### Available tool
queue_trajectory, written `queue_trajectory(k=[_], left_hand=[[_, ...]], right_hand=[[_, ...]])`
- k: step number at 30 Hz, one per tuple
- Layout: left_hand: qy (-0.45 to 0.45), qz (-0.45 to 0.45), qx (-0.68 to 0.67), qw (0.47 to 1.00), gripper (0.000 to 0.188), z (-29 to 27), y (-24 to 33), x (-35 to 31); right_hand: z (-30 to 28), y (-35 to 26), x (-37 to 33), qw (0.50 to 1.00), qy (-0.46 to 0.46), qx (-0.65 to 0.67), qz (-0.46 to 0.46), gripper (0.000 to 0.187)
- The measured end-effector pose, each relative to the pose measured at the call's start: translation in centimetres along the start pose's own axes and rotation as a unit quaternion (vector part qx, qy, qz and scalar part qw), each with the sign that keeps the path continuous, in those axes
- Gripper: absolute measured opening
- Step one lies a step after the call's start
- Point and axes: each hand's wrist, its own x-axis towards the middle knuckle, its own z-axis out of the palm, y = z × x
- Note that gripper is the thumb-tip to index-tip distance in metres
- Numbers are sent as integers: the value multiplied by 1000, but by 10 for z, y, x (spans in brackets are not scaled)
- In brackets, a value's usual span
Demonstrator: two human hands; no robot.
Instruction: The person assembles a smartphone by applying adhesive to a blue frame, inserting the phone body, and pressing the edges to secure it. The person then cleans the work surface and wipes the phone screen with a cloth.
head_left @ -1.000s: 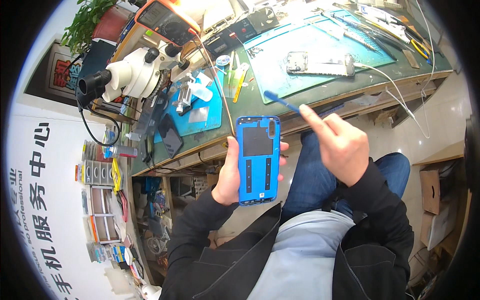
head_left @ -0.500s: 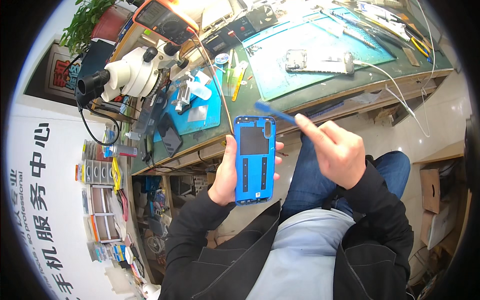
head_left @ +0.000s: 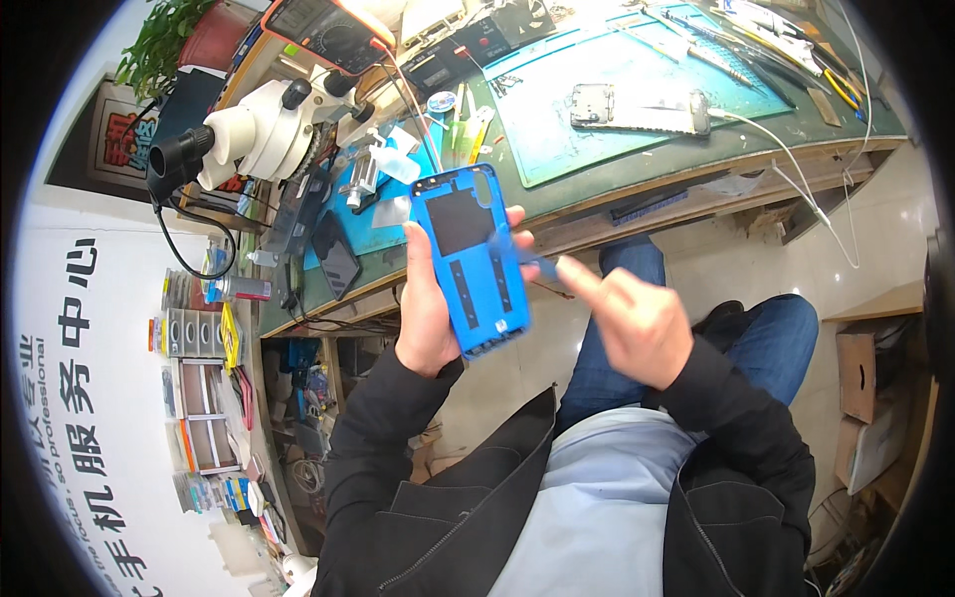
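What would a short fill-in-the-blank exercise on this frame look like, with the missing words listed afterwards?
1. The left hand holds a phone cover coloured ____.
2. The right hand, its ____ finger stretched out, holds a brush.
3. The cable leading off the opened phone is ____.
4. The eyepieces on the white microscope are ____.

Missing words: blue; index; white; black.

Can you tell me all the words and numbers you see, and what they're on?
I won't copy the words out, but here is where they are:
White wall: big black characters, with smaller lettering beside them.
Sign near the plant: bold red characters.
Blue phone back cover: a tiny white label, too small to read.
Multimeter: dial markings, too small to read.
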Motion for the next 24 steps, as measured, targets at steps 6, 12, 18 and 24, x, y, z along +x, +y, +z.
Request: queue_trajectory(k=[6,12,18,24], left_hand=[[-13,14,-61,998,86,-10,-1,2],[-17,72,-28,997,90,-15,-2,4],[26,192,-9,981,99,-17,-5,8],[-5,246,24,969,104,-13,-6,10]], right_hand=[[2,7,-11,999,-18,18,-38,69],[7,-9,-19,993,-100,46,-50,73],[14,-21,-27,994,-88,66,21,72],[-2,-15,-16,990,-95,83,61,57]])
